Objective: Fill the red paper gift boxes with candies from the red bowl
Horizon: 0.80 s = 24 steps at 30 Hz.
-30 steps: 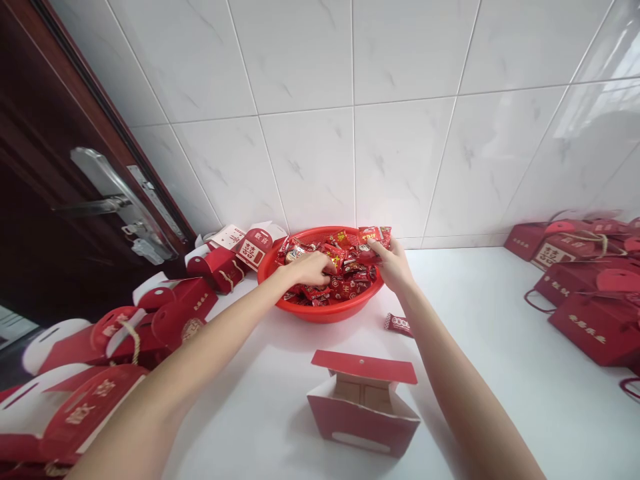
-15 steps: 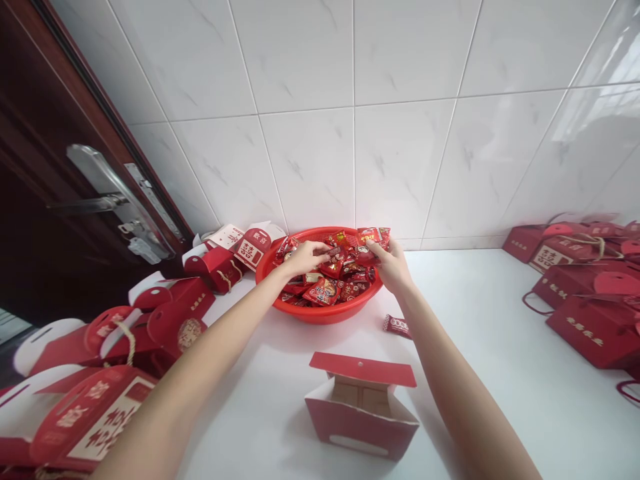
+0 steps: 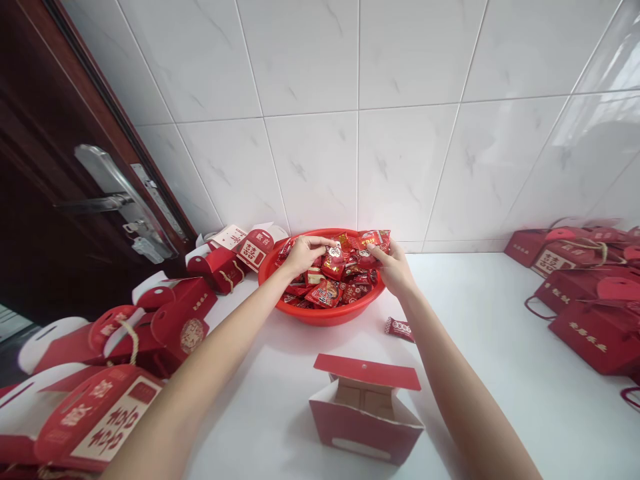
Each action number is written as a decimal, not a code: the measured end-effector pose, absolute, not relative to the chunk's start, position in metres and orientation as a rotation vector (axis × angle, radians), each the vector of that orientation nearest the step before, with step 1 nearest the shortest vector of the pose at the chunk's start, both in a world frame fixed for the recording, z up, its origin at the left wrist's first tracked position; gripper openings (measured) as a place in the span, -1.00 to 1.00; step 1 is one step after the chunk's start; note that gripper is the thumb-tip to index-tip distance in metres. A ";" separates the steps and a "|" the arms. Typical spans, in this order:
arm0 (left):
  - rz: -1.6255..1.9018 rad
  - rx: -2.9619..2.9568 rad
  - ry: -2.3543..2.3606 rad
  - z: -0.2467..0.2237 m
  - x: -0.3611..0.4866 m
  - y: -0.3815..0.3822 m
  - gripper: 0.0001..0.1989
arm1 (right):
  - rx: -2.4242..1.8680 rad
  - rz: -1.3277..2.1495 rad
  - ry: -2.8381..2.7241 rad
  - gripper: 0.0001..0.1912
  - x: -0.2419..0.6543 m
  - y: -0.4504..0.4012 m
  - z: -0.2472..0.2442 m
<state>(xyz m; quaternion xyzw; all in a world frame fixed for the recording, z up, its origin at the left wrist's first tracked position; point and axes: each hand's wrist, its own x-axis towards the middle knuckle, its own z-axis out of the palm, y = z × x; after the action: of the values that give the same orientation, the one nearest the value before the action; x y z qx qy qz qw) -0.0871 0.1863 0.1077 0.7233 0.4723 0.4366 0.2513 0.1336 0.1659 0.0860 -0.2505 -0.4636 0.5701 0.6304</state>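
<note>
A red plastic basket (image 3: pixel 327 319) stands against the wall, heaped with red-wrapped candies (image 3: pixel 325 293). Over its left side, my left hand (image 3: pixel 304 256) is closed, pinching the edge of a red candy packet (image 3: pixel 334 259) by thumb and fingertips. My right hand (image 3: pixel 393 267) is at the basket's right rim, gripping another red candy packet (image 3: pixel 376 239) between thumb and fingers. Nearer to me, an upright red gift box (image 3: pixel 367 427) has its top open and its inside bare. One small wrapped candy (image 3: pixel 399 329) lies on the white table beside my right forearm.
Several red gift boxes (image 3: pixel 185 320) crowd the left side, some with rope handles and raised white flaps. More red boxes (image 3: pixel 595 333) are grouped at the right. A tiled wall (image 3: pixel 310 167) rises behind the basket, and a dark door with a metal handle (image 3: pixel 107 200) is at left.
My left hand has drawn a red candy packet up from the heap, so its front now shows. My right hand keeps its packet in nearly the same place. The view has shifted slightly.
</note>
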 end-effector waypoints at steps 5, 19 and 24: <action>1.101 2.002 1.254 0.108 -0.085 0.185 -0.69 | -0.583 1.311 -1.073 -0.54 0.134 0.166 0.086; -0.029 2.317 1.505 0.119 -0.088 0.149 -0.46 | -0.628 1.306 -1.080 -0.52 0.134 0.166 0.086; -0.240 2.508 1.512 0.114 -0.085 0.131 -0.40 | -0.641 1.309 -1.080 -0.52 0.135 0.163 0.087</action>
<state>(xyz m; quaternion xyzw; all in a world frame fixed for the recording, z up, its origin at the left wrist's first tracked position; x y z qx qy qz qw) -0.0852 0.1309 0.1144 0.8492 0.5118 -0.0812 0.1016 0.1345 0.1630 0.0875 -0.2785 -0.4690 0.5685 0.6159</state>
